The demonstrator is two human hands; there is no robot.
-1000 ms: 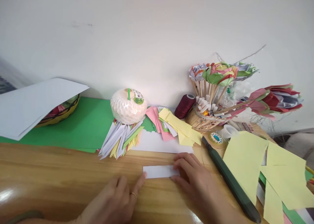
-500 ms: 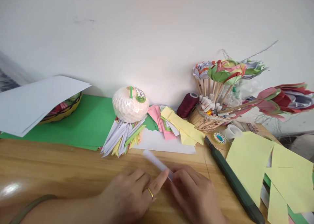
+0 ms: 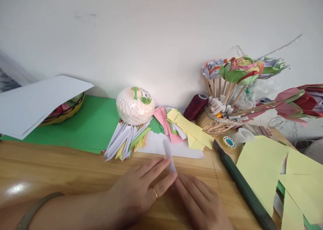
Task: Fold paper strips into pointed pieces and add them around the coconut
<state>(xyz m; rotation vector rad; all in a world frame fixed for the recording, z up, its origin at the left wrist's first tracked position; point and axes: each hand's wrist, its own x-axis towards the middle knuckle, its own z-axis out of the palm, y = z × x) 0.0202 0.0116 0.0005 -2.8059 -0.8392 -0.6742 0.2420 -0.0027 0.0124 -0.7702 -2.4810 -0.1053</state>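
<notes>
A narrow, creased white paper strip slants up the table between my hands, its top end over a white sheet. My left hand, with a gold ring, reaches in with fingers stretched and apart, their tips on the strip. My right hand meets the strip's lower end, its fingers straight and close together, the thumb hidden beneath. Just beyond lie a bundle of folded paper pieces, white, yellow and green, and loose yellow paper strips on pink and white ones.
Behind stand a wrapped round coconut, a maroon thread spool and a basket of paper flowers. On the right lie a dark green pen-like tool and yellow paper sheets. Green sheets and white sheets are left.
The paper strip has turned more upright in view, its top end moving right and up. My left fingers have spread onto it. My right fingers, bent before, are now straighter.
</notes>
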